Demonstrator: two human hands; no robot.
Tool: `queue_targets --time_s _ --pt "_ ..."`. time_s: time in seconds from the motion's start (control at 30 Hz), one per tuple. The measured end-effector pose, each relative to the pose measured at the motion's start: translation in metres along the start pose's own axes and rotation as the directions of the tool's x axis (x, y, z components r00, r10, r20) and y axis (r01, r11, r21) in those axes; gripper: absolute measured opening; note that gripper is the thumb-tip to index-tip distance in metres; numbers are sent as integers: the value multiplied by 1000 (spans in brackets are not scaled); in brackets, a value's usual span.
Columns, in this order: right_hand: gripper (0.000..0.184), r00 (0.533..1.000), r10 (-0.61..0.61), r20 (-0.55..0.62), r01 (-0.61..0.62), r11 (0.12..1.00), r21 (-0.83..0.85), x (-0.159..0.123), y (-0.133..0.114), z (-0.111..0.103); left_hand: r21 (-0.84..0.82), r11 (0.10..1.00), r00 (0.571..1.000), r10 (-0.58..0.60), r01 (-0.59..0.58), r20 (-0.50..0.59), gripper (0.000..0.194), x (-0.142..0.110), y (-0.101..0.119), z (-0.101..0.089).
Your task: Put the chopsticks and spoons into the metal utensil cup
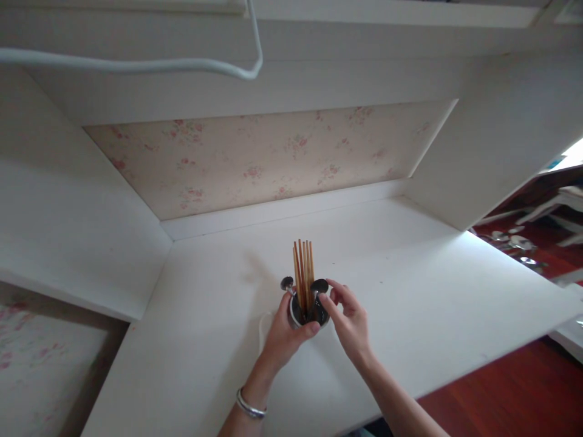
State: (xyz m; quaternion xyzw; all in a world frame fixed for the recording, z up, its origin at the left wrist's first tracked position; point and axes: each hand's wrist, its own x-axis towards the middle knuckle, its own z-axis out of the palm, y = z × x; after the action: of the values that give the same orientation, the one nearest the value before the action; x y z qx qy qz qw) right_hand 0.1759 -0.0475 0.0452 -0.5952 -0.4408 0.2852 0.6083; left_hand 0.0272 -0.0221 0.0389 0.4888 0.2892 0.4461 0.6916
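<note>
A small metal cup (304, 315) stands on the white desk (432, 285) and holds several wooden chopsticks (303, 270) upright, along with two metal spoons (319, 286). My left hand (285, 337) is wrapped round the cup from the left, thumb across its front; a silver bangle (249, 405) sits on that wrist. My right hand (348, 318) is at the cup's right side, its fingertips pinching the bowl of the nearer spoon.
The desk sits in a white alcove with a floral back panel (268, 161). A white cable (136, 64) hangs across the top. Red-brown floor (501, 394) and white furniture (560, 203) lie beyond the desk's right edge.
</note>
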Motion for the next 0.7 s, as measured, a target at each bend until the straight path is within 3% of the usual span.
queue_targets --time_s 0.1,0.17,0.3,0.43,0.53,0.63,0.7 --pt "70 983 18 184 -51 983 176 -4 11 -4 29 1000 1000 -4 3 18 71 0 3 1" --pt "87 936 43 349 -150 946 287 -6 16 -6 51 999 1000 -11 10 16 75 -1 4 0" --pt "90 832 14 554 -241 910 338 -9 14 -4 27 999 1000 -26 26 12 86 -2 3 -4" --pt "63 859 47 510 -179 961 212 -11 10 1 35 999 999 -24 23 34 89 -4 4 -4" --pt "58 883 53 466 -138 979 149 -11 10 2 114 993 1000 -7 9 -17 92 -8 9 -8" --pt "61 895 66 442 -141 980 141 -11 10 -1 243 970 980 29 20 -195 79 -18 22 -21" --pt "62 913 118 391 -210 957 202 -10 9 -2 354 928 927 28 115 -374 61 -27 35 -36"
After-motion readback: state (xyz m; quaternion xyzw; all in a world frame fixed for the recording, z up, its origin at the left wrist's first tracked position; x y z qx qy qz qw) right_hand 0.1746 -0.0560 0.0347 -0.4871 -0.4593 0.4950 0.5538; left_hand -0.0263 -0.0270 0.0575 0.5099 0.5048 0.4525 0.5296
